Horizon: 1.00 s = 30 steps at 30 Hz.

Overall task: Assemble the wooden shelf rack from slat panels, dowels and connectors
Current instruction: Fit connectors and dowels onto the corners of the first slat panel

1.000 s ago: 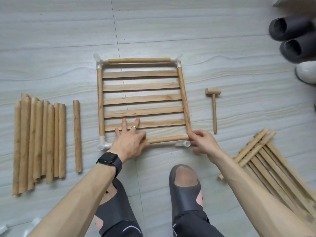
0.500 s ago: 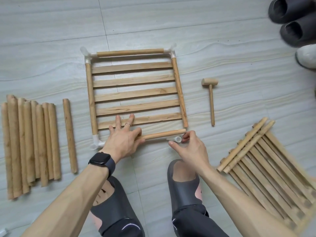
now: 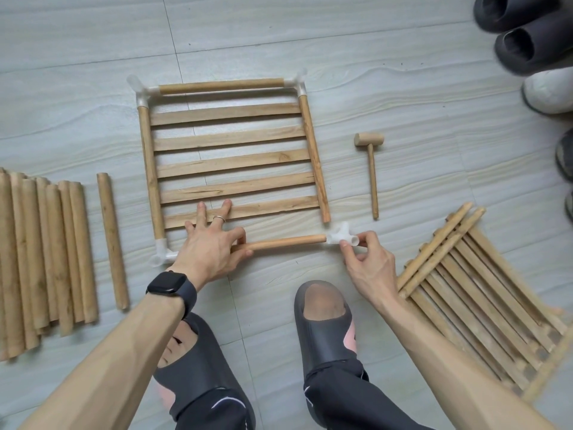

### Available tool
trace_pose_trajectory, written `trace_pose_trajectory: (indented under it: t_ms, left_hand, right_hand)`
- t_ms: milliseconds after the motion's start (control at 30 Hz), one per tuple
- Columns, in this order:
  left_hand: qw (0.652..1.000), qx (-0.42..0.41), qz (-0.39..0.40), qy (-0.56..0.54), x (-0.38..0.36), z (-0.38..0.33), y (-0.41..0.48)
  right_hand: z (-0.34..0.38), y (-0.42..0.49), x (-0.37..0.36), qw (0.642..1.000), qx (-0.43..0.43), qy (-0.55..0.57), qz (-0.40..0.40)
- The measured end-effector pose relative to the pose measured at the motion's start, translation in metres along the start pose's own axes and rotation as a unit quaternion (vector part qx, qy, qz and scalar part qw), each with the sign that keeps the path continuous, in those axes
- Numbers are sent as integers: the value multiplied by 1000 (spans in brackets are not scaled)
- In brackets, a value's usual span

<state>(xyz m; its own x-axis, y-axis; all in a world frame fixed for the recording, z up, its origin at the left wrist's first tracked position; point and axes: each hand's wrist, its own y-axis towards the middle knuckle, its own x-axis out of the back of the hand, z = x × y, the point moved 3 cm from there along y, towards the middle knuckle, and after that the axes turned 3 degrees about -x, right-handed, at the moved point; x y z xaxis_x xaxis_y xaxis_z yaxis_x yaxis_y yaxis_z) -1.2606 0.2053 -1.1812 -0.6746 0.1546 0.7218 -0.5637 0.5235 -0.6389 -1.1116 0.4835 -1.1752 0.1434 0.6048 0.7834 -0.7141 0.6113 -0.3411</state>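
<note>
- Slat panel: lay flat on the floor, mid-scene, with five slats between two side dowels and a far dowel across the top.
- Corner connectors: the far-left connector, far-right connector and near-left connector were fitted. The near-right corner stood open.
- Right side dowel: its near end was bare, just apart from the loose connector.
- Near dowel: lay along the panel's near edge. Its right end met the loose connector; whether it was seated could not be told.
- Left hand: thumb and forefinger were curled round the near dowel's left part, and the other fingers were spread flat over the nearest slat. It wore a ring and, at the wrist, a smartwatch.
- Right hand: fingertips pinched the loose connector at the open corner.
- Open room: bare floor lay far of the panel, and between the panel and the wooden mallet to its right.
- Left margin: a single dowel lay near a row of spare dowels.
- Right margin: stacked slat panels lay askew, near the right forearm.
- Surface: pale grey tiled floor with thin grout lines.
- Near edge: the person's feet were in dark slides.
- Far-right corner: dark slippers and a white shoe.
</note>
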Motion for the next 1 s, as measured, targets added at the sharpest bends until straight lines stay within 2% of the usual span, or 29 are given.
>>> trace_pose_trajectory:
  t_ms: [167,300,433,500,567,667,700,833,867,967,1000]
  left_hand:
    - [1000,1,0,-5,1,0,-1]
    - [1000,-4,-20,-13,-1,2,-3]
    - [999,4,-24,-48,-1,3,-1]
    - [998,9,-20,-60,0,2,-1]
    - [998,9,-18,-62,1,2,0]
    - [997,12,-27,-70,3,4,-1]
    - [997,12,-33,-75,3,5,-1]
    - [996,9,-46,-79,3,8,-2]
    - [995,9,-48,-82,3,8,-2]
    - [992,21,-60,-111,5,7,-2]
    - [990,28,-66,-125,6,6,-2]
  right_hand:
    - [10,5,-4,999,44,-4,-2]
    - [13,6,-9,995,73,-57,29]
    - [20,-1,-12,993,89,-58,60]
    - [22,-2,-15,993,60,-47,88]
    - [24,0,-17,994,-7,0,110]
    - [25,10,-19,961,-158,185,129]
    - [26,15,-20,950,-183,216,133]
    - [34,34,-19,960,-166,153,166]
    - [35,36,-19,949,-179,181,184]
    - [37,33,-21,876,-258,325,246]
    - [38,32,-21,862,-271,350,246]
